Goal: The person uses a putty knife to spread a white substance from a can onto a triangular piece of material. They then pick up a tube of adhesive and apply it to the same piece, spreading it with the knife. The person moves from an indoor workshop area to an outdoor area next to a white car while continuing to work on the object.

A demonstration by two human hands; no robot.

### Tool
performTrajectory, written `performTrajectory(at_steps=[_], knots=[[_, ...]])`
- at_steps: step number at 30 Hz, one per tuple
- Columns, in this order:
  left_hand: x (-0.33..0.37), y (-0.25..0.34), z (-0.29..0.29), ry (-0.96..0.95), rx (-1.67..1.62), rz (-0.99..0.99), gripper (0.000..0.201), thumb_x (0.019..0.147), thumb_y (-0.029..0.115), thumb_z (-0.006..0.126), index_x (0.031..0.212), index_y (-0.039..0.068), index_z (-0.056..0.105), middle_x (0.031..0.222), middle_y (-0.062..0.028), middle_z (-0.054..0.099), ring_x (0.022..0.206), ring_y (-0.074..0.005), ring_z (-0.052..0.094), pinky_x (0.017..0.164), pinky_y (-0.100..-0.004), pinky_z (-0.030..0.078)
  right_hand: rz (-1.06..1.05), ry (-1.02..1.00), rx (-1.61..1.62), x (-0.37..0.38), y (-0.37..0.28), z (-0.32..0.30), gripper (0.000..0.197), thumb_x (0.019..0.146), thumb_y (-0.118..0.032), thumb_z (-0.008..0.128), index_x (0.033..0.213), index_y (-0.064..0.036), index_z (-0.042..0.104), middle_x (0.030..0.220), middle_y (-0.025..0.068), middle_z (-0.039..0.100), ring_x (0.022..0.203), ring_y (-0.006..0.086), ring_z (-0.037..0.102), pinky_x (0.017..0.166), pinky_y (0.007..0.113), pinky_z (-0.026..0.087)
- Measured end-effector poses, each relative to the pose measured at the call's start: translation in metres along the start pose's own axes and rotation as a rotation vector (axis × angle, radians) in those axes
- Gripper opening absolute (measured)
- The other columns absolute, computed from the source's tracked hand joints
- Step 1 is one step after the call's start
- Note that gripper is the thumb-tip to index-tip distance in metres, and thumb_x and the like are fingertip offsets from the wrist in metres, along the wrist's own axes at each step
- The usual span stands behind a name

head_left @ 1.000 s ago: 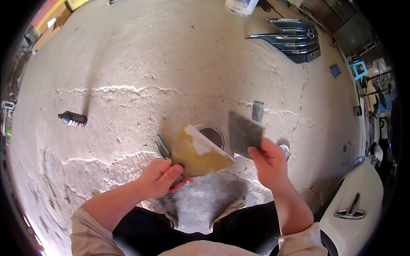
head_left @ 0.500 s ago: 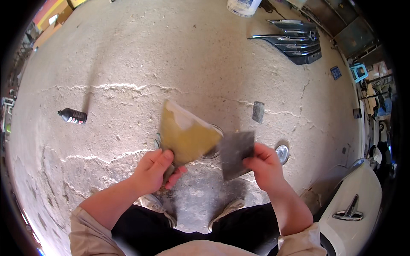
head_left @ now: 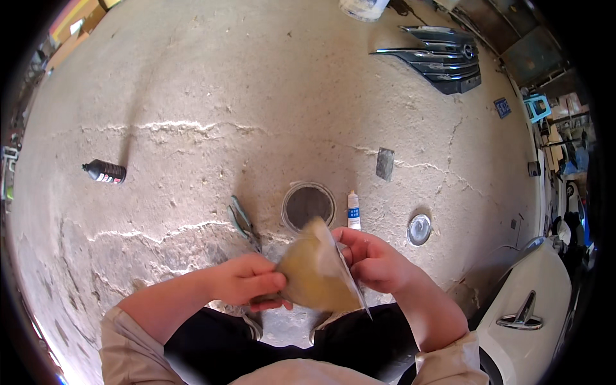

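Observation:
My left hand (head_left: 251,280) is closed on the lower left edge of a flat mixing board (head_left: 314,273), smeared with yellow paste and a whitish patch. The board is tilted and slightly blurred. My right hand (head_left: 378,263) pinches a thin dark scraper (head_left: 362,304), seen nearly edge-on against the board's right side. Just beyond the board stands an open round tin (head_left: 284,206) with a dark inside. A white and blue tube (head_left: 353,212) lies right of the tin, and grey-green pliers (head_left: 239,218) lie left of it.
On the concrete floor are a round metal lid (head_left: 419,229), a dark rectangular sheet (head_left: 385,165) and a black bottle (head_left: 106,172). Farther off lie a car grille (head_left: 443,61) and a blue plate (head_left: 502,108), near a white bucket (head_left: 364,8). A white car part (head_left: 545,289) stands close at right.
The mixing board has swung down and right, uncovering the tin, tube and pliers. My right hand has turned the dark scraper from face-on to edge-on, bringing it against the board.

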State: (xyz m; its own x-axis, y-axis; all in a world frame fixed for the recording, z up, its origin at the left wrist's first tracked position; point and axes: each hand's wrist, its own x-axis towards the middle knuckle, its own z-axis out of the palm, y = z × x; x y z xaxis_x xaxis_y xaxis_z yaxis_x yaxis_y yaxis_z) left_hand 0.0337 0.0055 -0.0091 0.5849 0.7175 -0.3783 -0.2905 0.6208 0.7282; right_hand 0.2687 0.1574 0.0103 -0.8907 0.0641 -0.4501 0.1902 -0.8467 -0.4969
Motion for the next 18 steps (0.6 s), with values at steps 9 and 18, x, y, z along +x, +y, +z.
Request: performTrajectory(at_steps=[9, 18], knots=[[-0.002, 0.011, 0.001, 0.289, 0.059, 0.237, 0.051, 0.099, 0.044, 0.041, 0.094, -0.002, 0.064, 0.063, -0.0046, 0.055, 0.051, -0.0099, 0.049, 0.048, -0.0248, 0.040, -0.500, 0.541, -0.325, 0.010, 0.007, -0.018, 0.036, 0.089, 0.001, 0.057, 0.123, 0.0020, 0.047, 0.110, 0.0075, 0.062, 0.100, 0.0129, 0.059, 0.084, 0.025, 0.047], [0.008, 0.009, -0.001, 0.396, 0.317, 0.058, 0.041, 0.101, 0.036, 0.040, 0.095, 0.004, 0.065, 0.058, 0.0017, 0.051, 0.049, -0.0066, 0.047, 0.048, -0.0232, 0.039, -0.949, 0.615, -1.236, -0.013, 0.001, 0.018, 0.022, 0.084, 0.000, 0.064, 0.106, -0.0029, 0.064, 0.087, 0.0120, 0.068, 0.071, 0.0215, 0.066, 0.064, 0.025, 0.048]])
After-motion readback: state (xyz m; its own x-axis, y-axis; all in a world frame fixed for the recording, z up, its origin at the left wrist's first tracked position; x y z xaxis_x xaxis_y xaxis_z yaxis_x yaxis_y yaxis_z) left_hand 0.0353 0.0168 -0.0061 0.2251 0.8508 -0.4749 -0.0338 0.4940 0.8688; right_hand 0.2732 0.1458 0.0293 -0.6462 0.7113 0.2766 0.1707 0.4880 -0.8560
